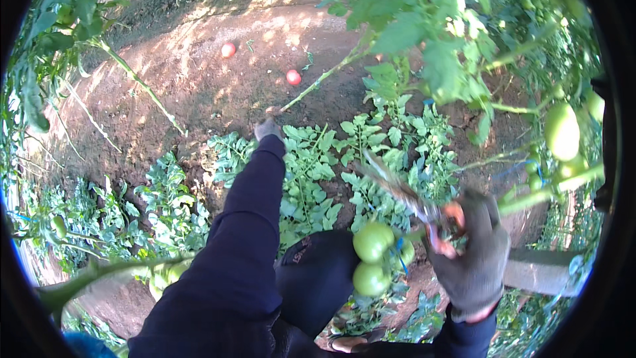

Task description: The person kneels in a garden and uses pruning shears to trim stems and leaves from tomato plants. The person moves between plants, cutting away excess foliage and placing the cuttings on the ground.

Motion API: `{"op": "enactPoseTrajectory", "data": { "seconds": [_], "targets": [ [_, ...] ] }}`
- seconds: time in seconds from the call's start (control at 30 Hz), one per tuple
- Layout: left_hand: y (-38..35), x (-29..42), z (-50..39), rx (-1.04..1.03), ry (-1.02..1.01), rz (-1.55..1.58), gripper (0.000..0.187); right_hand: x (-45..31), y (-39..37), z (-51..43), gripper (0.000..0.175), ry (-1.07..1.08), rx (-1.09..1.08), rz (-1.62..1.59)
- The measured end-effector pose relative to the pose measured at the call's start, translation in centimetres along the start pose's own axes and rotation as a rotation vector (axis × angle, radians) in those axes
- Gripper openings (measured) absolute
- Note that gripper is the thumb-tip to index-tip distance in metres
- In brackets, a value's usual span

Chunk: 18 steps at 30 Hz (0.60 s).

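My left hand (269,130), in a grey glove, reaches down to the soil at the lower end of a bare tomato stem (323,79). Its fingers are small and partly hidden, so whether they grip the stem cannot be told. Gripped by its orange handles, a pair of garden shears (405,196) is in my gloved right hand (469,253). The blurred blades point up and left over low tomato foliage (308,174). Close to the shears, green tomatoes (372,241) hang in a cluster beside a blue tie (400,253).
Two red tomatoes (228,50) (293,77) lie on the bare soil ahead. Leafy tomato branches (397,5) hang at upper right, with green fruit (562,132) on the right. A thick stem (99,273) crosses at lower left. A grey beam (541,271) stands behind my right hand.
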<state>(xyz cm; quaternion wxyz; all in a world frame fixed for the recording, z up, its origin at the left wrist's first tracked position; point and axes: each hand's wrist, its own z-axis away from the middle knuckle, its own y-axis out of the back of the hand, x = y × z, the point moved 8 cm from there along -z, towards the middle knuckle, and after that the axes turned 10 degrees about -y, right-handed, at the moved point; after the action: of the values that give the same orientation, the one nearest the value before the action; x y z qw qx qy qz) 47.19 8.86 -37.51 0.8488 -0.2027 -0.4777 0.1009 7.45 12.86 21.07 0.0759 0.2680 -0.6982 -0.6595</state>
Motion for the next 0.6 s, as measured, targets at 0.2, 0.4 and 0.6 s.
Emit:
{"op": "enactPoseTrajectory", "data": {
  "seconds": [0.2,0.4,0.6],
  "targets": [
    [1.6,0.4,15.6,-0.099,0.140,-0.264,0.036,-2.5,1.3,0.3,0.042,0.003,-0.182,-0.276],
    [2.8,6.6,27.2,-0.817,0.231,-0.171,0.020,-3.4,1.1,3.2,0.044,0.294,0.051,-0.479],
    [10.4,19.2,39.4,-0.643,0.021,-0.474,0.035,0.0,4.9,14.3,0.033,0.146,0.108,-0.301]
  ]
}}
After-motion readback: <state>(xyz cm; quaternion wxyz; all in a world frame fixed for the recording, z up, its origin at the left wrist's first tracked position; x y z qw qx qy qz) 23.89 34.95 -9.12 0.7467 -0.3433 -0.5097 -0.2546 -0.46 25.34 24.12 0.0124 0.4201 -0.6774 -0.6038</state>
